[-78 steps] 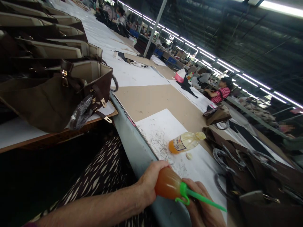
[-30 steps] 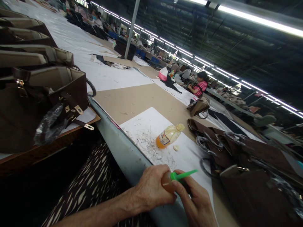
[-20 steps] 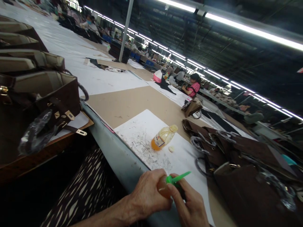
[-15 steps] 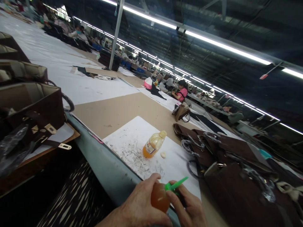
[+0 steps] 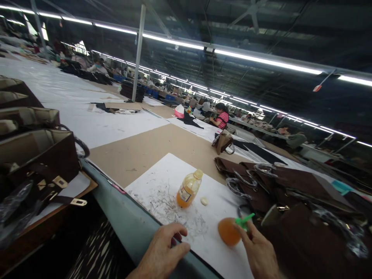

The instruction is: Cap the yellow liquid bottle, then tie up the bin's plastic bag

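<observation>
The right hand [image 5: 260, 254] reaches in from the near edge, and its fingertips [image 5: 241, 231] pinch the green nozzle [image 5: 244, 221] of a small orange squeeze bottle [image 5: 229, 231]. That bottle rests on a white sheet [image 5: 162, 182] scribbled with dark marks, at the sheet's near right part, with its nozzle pointing right toward the brown bags [image 5: 290, 201]. The left hand [image 5: 162, 252] lies at the near edge of the sheet, left of the squeeze bottle and apart from it, fingers loosely curled and holding nothing; they rest on the paper.

Farther on the sheet stands a tilted plastic bottle [image 5: 188, 188] with amber liquid and a label; the print on the label is too small to read. Just right of it lies a small pale cap [image 5: 204, 200].

The sheet sits on a long tan table [image 5: 151, 143] with a grey near rim. At the left, on a lower board, stand more brown bags with beige lining and metal clasps [image 5: 37, 155]. Far across the table a person in a striped red top [image 5: 222, 118] sits at work.
</observation>
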The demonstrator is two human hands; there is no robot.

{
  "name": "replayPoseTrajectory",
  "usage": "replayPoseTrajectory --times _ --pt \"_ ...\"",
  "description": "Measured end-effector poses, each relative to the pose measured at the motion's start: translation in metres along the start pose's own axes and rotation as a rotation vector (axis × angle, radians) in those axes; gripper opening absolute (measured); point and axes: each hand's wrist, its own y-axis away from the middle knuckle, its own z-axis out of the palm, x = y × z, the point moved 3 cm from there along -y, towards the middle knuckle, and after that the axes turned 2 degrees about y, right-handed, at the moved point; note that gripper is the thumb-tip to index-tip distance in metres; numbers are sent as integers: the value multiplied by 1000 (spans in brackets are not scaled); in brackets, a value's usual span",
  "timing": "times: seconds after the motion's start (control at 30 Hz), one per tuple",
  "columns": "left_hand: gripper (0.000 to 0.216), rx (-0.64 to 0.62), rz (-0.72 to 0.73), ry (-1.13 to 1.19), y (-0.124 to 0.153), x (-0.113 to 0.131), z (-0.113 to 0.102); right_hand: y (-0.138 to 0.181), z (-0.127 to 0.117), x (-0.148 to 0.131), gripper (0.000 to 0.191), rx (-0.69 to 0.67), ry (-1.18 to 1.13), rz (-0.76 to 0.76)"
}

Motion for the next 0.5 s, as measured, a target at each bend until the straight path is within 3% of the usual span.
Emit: replayPoseTrajectory --times 0.1,0.17,0.27,0.37,0.5 --pt "22 25 44 45 -9 -8 -8 22 -7 4 72 22 74 111" --pt "25 72 85 82 -17 -13 -14 39 4 -3 69 -5 -7 108" --pt "43 191 117 94 -33 -17 -24 50 42 -34 53 -119 -265 -123" --pt "71 263 127 31 -55 -14 -27 35 78 -61 57 -98 -301 -142" --pt "96 229 175 -14 -89 -10 -19 0 101 -79 73 -26 -282 -119"
